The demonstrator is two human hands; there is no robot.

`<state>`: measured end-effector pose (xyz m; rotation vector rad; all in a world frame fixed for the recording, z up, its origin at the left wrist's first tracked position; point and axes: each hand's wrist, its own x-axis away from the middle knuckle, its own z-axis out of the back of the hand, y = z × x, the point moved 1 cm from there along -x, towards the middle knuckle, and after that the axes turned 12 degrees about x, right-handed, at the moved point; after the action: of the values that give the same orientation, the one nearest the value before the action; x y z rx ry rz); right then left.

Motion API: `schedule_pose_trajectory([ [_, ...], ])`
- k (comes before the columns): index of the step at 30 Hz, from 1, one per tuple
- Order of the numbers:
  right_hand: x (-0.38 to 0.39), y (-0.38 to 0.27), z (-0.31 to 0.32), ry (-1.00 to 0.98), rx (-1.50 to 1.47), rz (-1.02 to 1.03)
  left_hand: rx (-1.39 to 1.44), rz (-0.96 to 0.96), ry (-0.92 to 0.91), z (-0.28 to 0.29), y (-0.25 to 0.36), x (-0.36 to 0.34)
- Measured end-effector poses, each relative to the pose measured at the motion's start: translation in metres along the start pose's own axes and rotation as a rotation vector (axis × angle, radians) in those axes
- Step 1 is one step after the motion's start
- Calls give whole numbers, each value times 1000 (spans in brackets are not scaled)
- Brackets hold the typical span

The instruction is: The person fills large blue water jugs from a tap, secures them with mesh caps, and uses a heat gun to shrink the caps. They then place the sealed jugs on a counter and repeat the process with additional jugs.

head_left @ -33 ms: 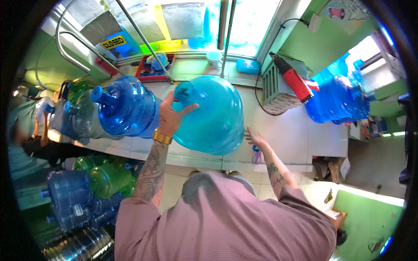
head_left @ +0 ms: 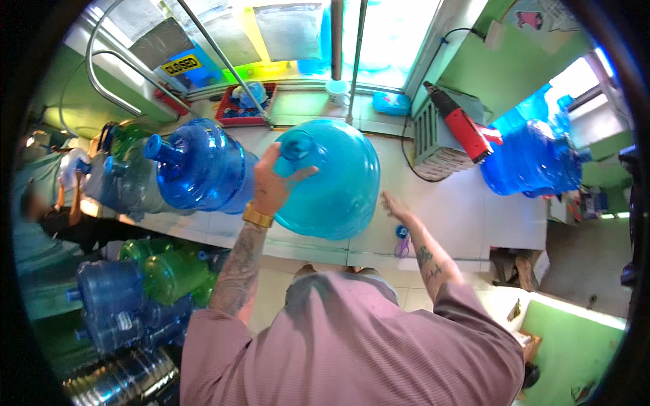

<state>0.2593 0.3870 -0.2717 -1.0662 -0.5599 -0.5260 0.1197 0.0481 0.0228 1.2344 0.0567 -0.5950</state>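
A large light-blue water jug (head_left: 338, 183) stands on the white counter in front of me, its round neck toward the upper left. My left hand (head_left: 274, 186) is at the neck, thumb across the front and fingers along its left side, gripping it. A gold watch is on that wrist. My right hand (head_left: 397, 206) is open beside the jug's right side, fingers stretched out, with a small gap to it. Near that hand lie a blue cap (head_left: 401, 232) and purple-handled scissors (head_left: 402, 248). Left of the jug lies a darker blue jug (head_left: 203, 166).
A red heat gun (head_left: 460, 125) rests on a grey box (head_left: 433, 142) to the right. At the back are a red tray (head_left: 237, 118), a white cup (head_left: 337, 91) and a blue container (head_left: 391, 103). Several jugs (head_left: 112, 284) are stacked lower left. Another person's arm (head_left: 74, 196) shows far left.
The light-blue jug has tipped slightly, its neck now turned more upward, and my left hand has moved with it. My right hand has come slightly away from the jug's side.
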Motion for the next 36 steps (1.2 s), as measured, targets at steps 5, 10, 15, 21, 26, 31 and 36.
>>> schedule_pose_trajectory([
  [5,-137,-80,48,325,443,236,-371,-157,2,-48,29,4],
  [10,-178,-141,69,229,736,270,-387,-84,89,-70,28,3],
  [15,-181,-160,81,219,657,327,-413,-56,174,-85,32,-5],
  [21,-153,-176,96,232,493,453,-389,-88,180,-86,24,-22],
  [26,-118,-144,105,-33,-435,526,-363,-106,183,-86,20,-25],
  [31,-35,-32,77,474,-185,370,-404,-82,208,-86,22,-23],
  [36,87,71,-19,549,474,73,-298,-28,150,-83,27,-23],
])
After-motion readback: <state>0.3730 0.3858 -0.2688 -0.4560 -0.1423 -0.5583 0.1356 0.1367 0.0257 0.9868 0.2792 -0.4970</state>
